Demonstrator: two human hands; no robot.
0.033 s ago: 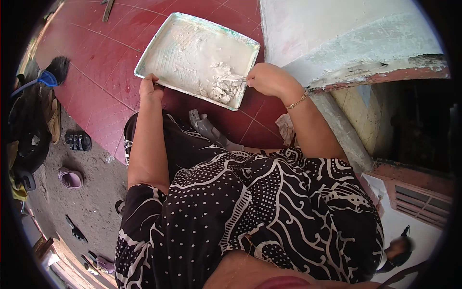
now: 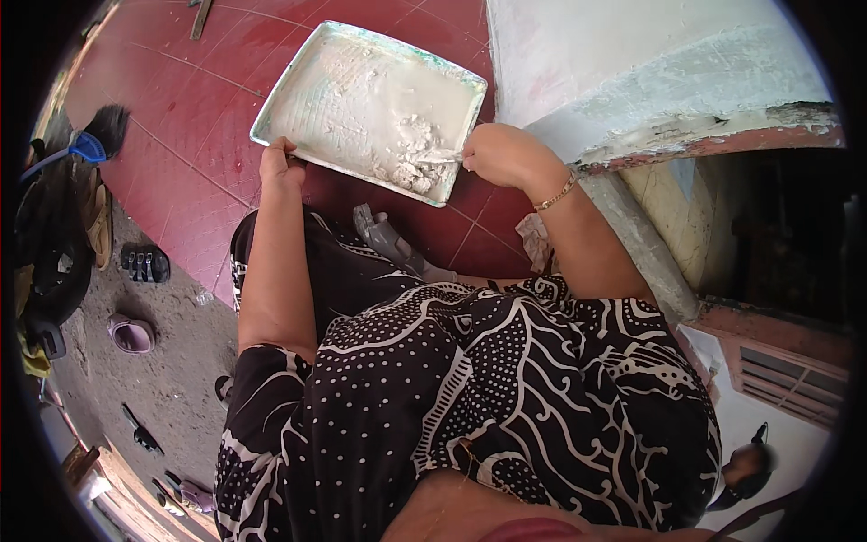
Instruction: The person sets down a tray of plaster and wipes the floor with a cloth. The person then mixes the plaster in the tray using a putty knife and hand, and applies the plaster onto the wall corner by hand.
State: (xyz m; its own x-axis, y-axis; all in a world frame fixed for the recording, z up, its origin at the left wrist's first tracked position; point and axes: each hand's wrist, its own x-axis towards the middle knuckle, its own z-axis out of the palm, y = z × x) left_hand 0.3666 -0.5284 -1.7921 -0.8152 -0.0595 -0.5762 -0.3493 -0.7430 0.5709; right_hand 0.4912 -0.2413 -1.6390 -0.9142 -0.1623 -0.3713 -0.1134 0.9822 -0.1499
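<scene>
A person in a black-and-white patterned garment point(image 2: 470, 397) bends over a rectangular metal tray point(image 2: 298, 99) that sits tilted in the upper centre of the frame, above a red tiled floor point(image 2: 181, 117). The left hand point(image 2: 282, 164) closes on the tray's near edge at its lower left, fingers curled over the rim. The right hand point(image 2: 501, 154), with a thin gold bracelet point(image 2: 562, 191) at the wrist, is closed around the handle of a small tool point(image 2: 438, 158) whose blade lies in a lump of whitish paste point(image 2: 406, 154) heaped toward the tray's lower right corner; the rest of the tray is smeared with a thin pale film. To the upper right rises a whitewashed wall point(image 2: 632, 63) with a chipped, reddish lower edge. At the left of the frame, on bare grey ground, lie a dark sandal point(image 2: 144, 262) and a mauve slipper point(image 2: 133, 334), well apart from the tray, with a blue-handled brush point(image 2: 90, 144) above them. No packages, labels or signs can be made out anywhere in view.
</scene>
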